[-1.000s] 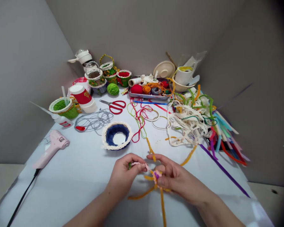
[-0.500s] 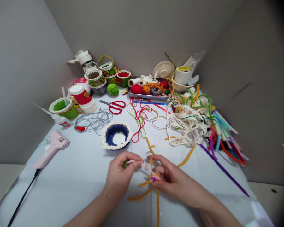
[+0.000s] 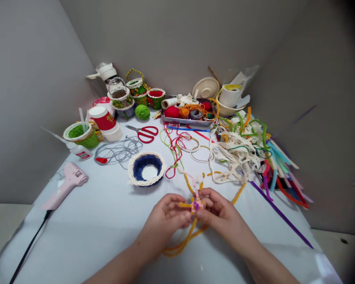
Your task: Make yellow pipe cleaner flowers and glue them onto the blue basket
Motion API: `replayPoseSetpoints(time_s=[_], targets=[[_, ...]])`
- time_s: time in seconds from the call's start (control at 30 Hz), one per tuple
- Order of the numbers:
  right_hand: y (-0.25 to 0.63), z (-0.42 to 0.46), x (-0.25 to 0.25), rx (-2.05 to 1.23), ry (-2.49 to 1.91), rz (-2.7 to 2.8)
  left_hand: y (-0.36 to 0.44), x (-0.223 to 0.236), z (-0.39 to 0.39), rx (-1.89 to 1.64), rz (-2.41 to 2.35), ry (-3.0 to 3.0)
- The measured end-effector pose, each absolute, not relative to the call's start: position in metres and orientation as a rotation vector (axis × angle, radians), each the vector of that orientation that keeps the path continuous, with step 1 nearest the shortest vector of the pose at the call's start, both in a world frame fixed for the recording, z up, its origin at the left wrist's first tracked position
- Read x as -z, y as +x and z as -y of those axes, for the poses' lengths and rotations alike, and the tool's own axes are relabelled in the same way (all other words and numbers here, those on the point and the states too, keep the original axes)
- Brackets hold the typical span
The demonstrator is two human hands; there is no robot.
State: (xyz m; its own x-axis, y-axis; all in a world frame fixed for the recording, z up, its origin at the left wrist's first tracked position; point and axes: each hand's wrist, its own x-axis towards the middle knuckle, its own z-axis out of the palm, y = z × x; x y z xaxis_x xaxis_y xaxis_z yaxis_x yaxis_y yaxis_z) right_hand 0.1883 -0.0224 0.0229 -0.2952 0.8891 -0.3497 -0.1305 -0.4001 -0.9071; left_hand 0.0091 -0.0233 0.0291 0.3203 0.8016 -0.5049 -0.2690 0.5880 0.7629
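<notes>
Between my hands is a small pink and purple woven piece (image 3: 197, 205), with fuzzy yellow-orange pipe cleaners (image 3: 182, 248) radiating from it. My left hand (image 3: 168, 215) pinches its left edge between thumb and fingers. On the opposite side, my right hand (image 3: 220, 211) grips it with thumb and bent fingers. A twisted pink strand (image 3: 192, 179) runs from the piece away from me, loose at its far end. Just beyond my left hand sits a dark blue woven bowl (image 3: 148, 169) with a white lace rim.
A pink glue gun (image 3: 66, 185) lies at the left, near a glue bottle (image 3: 79, 150). Red-handled scissors (image 3: 146, 134) rest beyond the bowl. At the back is a metal tray (image 3: 189, 121) of yarn. Lace trim (image 3: 236, 152) and coloured pipe cleaners (image 3: 284, 169) are heaped at the right.
My left hand has let go of the pink strand and moved right, onto the woven piece. The strand now points away from me. The piece has risen slightly and turned with its pipe cleaners.
</notes>
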Motion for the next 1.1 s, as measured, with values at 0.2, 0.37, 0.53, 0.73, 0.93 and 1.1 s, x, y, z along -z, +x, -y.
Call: replayPoseSetpoints(time_s=[0.2,0.37,0.53,0.73,0.93,1.1], targets=[[0.186,0.025,-0.025,-1.953,-1.110,1.083,0.013,-0.032,0.027,-0.692,-0.878,0.436],[0.193,0.020,-0.029,-2.078,-0.990,0.964,0.011,-0.034,0.027,-0.648,-0.700,0.323],[0.193,0.016,-0.027,-2.118,-1.005,0.773,0.009,-0.030,0.026,-0.586,-0.769,0.415],[0.188,0.019,-0.016,-1.925,-1.143,0.907,0.011,-0.025,0.022,-0.705,-0.898,0.531],[0.186,0.017,-0.012,-1.717,-1.208,0.933,0.012,-0.027,0.021,-0.607,-1.014,0.544],[0.185,0.015,-0.017,-1.778,-1.128,0.825,0.010,-0.025,0.022,-0.597,-1.002,0.554]])
